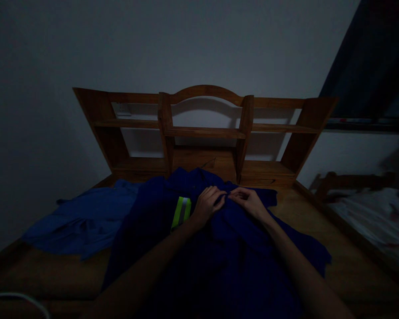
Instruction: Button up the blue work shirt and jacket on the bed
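Observation:
A dark blue work jacket [242,248] lies spread over the wooden surface in front of me. One patch of it carries a yellow-green reflective strip [181,212] with a grey band. Near the jacket's upper middle, my left hand [210,203] pinches the cloth between thumb and fingers. Close beside it on the right, my right hand [248,201] pinches the same dark blue cloth, fingertips almost meeting the left ones. The small detail between the fingertips is too dark to make out.
A lighter blue garment [83,219] lies crumpled on the left. At the back stands a wooden shelf unit [204,132] against the white wall. To the right, beyond the wooden edge, whitish plastic or cloth [379,212] lies beside a wooden rail [355,180]. A pale cable [23,296] curves at lower left.

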Demonstrator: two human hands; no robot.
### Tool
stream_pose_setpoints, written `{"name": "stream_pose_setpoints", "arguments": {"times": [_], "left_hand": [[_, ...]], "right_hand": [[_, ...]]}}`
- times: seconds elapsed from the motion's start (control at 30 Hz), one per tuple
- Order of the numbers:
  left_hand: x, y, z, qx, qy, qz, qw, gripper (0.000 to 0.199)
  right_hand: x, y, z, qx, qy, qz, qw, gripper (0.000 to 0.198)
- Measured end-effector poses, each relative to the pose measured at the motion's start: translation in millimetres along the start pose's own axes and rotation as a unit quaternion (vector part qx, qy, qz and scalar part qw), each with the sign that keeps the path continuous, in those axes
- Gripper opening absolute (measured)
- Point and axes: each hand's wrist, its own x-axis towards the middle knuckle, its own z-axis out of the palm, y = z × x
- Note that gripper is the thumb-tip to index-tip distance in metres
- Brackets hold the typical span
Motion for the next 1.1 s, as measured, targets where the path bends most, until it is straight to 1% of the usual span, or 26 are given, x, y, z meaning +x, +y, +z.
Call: {"name": "stream_pose_setpoints", "arguments": {"times": [0.17, 0.3, 0.4, 0.57, 0.67, 0.83, 1.0, 1.1], "left_hand": [[0, -1, 6, -0.001, 0.03, -0.035, 0.999, 0.015], [-2, -1, 7, -0.014, 0.062, -0.113, 0.992, 0.017], [-2, 0, 5, -0.035, 0.065, -0.162, 0.984, 0.018], [-1, 1, 1, -0.061, 0.063, -0.216, 0.972, 0.017], [0, 0, 0, -0.07, 0.065, -0.223, 0.97, 0.017], [0, 1, -1, -0.101, 0.048, -0.211, 0.971, 0.016], [1, 5, -2, -0.088, 0.032, -0.222, 0.97, 0.017], [2, 7, -4, -0.087, 0.024, -0.226, 0.97, 0.018]], "right_hand": [[1, -1, 3, -0.004, -0.002, -0.016, 1.0, 0.028], [-2, -4, 3, -0.015, -0.013, -0.006, 1.0, 0.026], [-4, -7, 1, -0.037, -0.015, -0.012, 0.999, 0.026], [-5, -10, -2, -0.081, -0.006, -0.046, 0.996, 0.027], [-5, -12, -2, -0.081, 0.009, -0.045, 0.996, 0.028], [-5, -13, -4, -0.056, 0.064, -0.019, 0.996, 0.025], [-4, -13, -7, -0.043, 0.123, -0.041, 0.991, 0.022], [-4, -13, -11, -0.036, 0.173, -0.045, 0.983, 0.021]]}}
